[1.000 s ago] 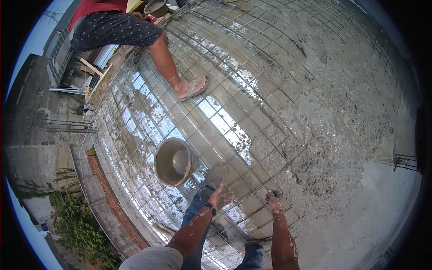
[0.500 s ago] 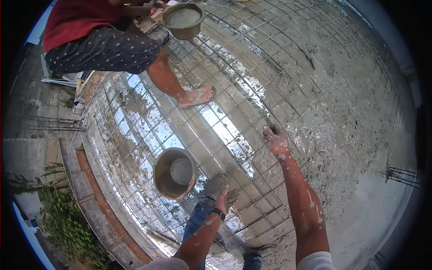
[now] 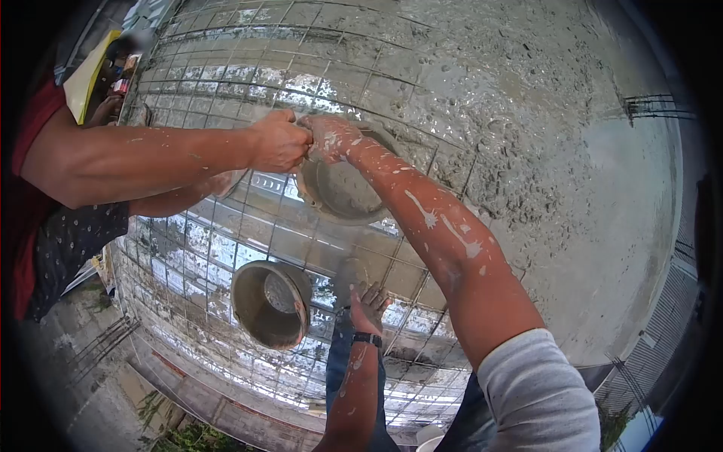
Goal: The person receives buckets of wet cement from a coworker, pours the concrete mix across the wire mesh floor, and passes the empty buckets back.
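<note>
My right hand point(image 3: 329, 138), splashed with cement, is closed at the near-left rim of a bucket point(image 3: 322, 197) holding grey wet mix. A co-worker's hand point(image 3: 280, 141) meets it there, also gripping the bucket's edge or handle; the exact hold is hidden. Palm up and fingers spread, my left hand point(image 3: 367, 305) holds nothing above the steel mesh. To its left a second bucket point(image 3: 247, 307), with only grey residue visible inside, rests tilted on the mesh.
Steel rebar mesh point(image 3: 188, 286) lies over shiny wet sheeting underfoot. Fresh lumpy concrete point(image 3: 520, 143) spreads to the right and back. The co-worker in a red shirt point(image 3: 38, 135) leans in from the left. Rebar ends point(image 3: 655, 107) stick out at the far right.
The co-worker's bucket has come over to me, and my right hand has reached left and closed at its rim. My view has turned; my left hand stays low, open.
</note>
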`<state>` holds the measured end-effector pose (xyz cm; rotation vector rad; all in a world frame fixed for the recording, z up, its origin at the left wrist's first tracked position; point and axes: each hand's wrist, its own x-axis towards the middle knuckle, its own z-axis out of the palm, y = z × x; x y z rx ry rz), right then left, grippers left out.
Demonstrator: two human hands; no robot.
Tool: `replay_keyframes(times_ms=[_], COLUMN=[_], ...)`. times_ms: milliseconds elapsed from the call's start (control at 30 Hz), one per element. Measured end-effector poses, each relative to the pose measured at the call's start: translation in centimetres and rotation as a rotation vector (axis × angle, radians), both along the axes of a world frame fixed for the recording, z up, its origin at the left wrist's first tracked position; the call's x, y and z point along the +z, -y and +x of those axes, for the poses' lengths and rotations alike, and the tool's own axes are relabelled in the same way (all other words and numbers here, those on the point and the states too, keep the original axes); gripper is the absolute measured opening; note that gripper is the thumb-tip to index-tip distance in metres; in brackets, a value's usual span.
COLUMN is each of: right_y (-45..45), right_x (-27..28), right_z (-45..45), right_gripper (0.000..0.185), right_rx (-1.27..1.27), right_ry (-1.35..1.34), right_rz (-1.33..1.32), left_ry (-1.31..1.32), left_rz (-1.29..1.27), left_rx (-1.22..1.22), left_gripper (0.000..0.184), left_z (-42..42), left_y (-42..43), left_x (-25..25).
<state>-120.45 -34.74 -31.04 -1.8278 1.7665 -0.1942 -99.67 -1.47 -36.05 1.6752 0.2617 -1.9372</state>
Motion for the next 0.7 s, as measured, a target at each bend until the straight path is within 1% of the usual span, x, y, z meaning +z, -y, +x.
replay_keyframes(times_ms=[33, 67, 133, 167, 200, 233, 267, 300, 333, 400, 500, 567, 633, 700], right_y=[-2.3, -4.4, -11.1, -14.4, -18.5, -24.1, -26.8, -29.6, -32.3, -36.0, -42.3, -49.0, -57.1, -66.0], right_x=[-0.5, -0.2, 3.6, 3.2, 2.1, 0.2, 2.1, 4.0, 6.1, 8.0, 11.0, 13.3, 15.4, 16.6], right_z=[-0.8, -1.1, -2.3, -2.5, -2.4, -0.3, 0.3, 1.0, 1.6, 1.1, -3.2, -7.8, -13.2, -18.2], right_gripper=[0.059, 0.052, 0.026, 0.026, 0.034, 0.038, 0.034, 0.030, 0.028, 0.028, 0.028, 0.028, 0.028, 0.029], right_rx=[0.010, 0.032, 0.021, 0.030, 0.032, -0.007, -0.091, -0.180, -0.269, -0.380, -0.503, -0.553, -0.595, -0.632], right_ry=[0.058, 0.121, 0.131, 0.160, 0.185, 0.249, 0.253, 0.254, 0.253, 0.334, 0.570, 0.762, 0.963, 1.094], right_rz=[0.121, 0.233, 0.191, 0.082, -0.019, -0.070, 0.013, 0.094, 0.171, 0.204, 0.089, 0.029, 0.030, 0.053], left_ry=[0.022, -0.045, -0.054, -0.071, -0.085, -0.118, -0.161, -0.152, -0.170, -0.112, -0.022, 0.011, 0.036, 0.041], left_rz=[0.009, 0.024, -0.012, -0.017, -0.007, -0.026, -0.041, -0.110, -0.189, -0.146, -0.044, 0.002, 0.044, 0.086], left_rx=[-0.015, -0.056, -0.069, -0.080, -0.034, -0.044, -0.048, -0.039, -0.093, -0.113, -0.191, -0.243, -0.309, -0.383], left_gripper=[0.058, 0.057, 0.055, 0.054, 0.052, 0.048, 0.045, 0.044, 0.053, 0.054, 0.055, 0.056, 0.057, 0.057], left_z=[-0.1, 0.3, 0.7, 0.5, -0.2, 1.0, 1.7, 1.0, 2.5, 2.3, 3.1, 3.5, 3.2, 0.8], left_y=[0.0, -0.1, -0.7, -1.3, -1.5, -2.5, -3.7, -4.5, -6.2, -7.6, -11.5, -14.6, -17.9, -20.9], left_x=[0.4, -0.3, -1.1, -1.0, -0.1, -1.9, -4.2, -4.5, -7.6, -6.8, -5.7, -5.9, -7.4, -9.7])
